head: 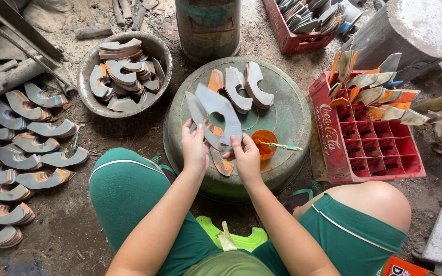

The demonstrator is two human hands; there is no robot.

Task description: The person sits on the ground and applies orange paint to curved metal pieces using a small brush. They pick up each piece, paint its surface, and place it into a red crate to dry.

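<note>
While rows of grey curved pieces [24,153] lie on the ground and a metal basin [85,71] holds more, the left hand [194,148] and right hand [245,157] pinch a grey curved piece [220,115] (fingers closed on its lower edge) above an upturned green tub [287,120]; a red crate [369,138] stands rightmost.

Surroundings: dirt floor [129,138]. Round metal basin [85,64] upper left, full of curved grey-orange cutouts. More of those cutouts laid in overlapping rows [21,153] along the left edge. Red plastic crate [369,148] on the right, flat grey-orange pieces stacked upright at its far end; second red crate [287,36] of similar pieces at the top. Green cylindrical drum [208,25] top centre. Lime-green sandal [241,237] between the knees.
</note>
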